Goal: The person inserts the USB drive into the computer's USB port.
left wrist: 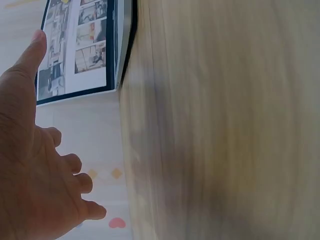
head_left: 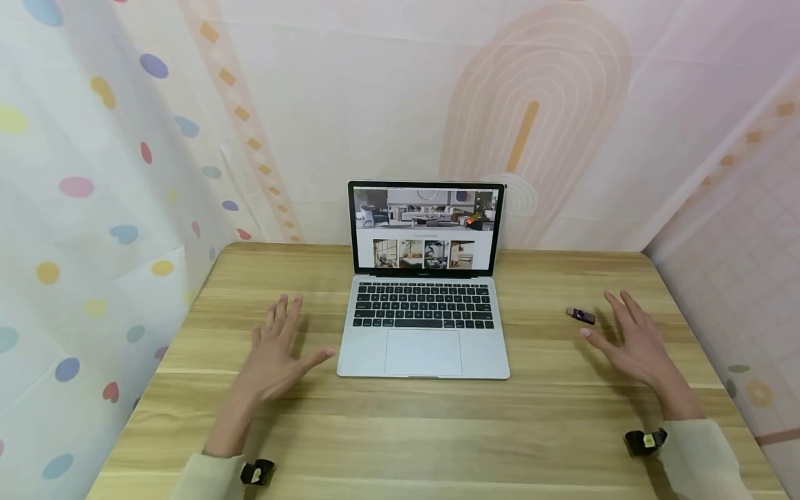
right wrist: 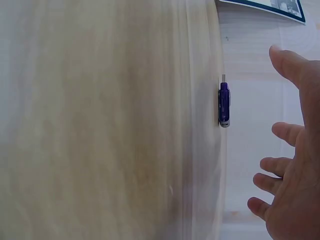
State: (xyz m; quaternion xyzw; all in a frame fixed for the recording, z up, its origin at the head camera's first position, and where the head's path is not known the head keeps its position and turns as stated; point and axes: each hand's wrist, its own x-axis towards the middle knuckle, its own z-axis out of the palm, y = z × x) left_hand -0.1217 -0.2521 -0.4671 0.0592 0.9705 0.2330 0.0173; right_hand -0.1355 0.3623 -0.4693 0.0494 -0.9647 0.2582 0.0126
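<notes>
An unfolded silver laptop (head_left: 423,353) stands mid-table, its lit screen (head_left: 427,232) showing a page of furnished rooms. To its left my left hand (head_left: 273,357) hovers with fingers spread, the thumb pointing toward the laptop's front left corner; it holds nothing. A small purple USB stick (head_left: 581,316) lies on the table right of the laptop, its metal plug toward the laptop. Just right of the stick is my right hand (head_left: 634,344), fingers apart and holding nothing. In the right wrist view the USB stick (right wrist: 224,104) sits apart from the thumb and fingers.
The wood-grain table (head_left: 412,437) reaches back to a patterned curtain (head_left: 375,104). Another curtain with coloured dots (head_left: 75,278) hangs along the left side. Each wrist wears a small black camera, the left camera (head_left: 257,473) and the right camera (head_left: 646,442).
</notes>
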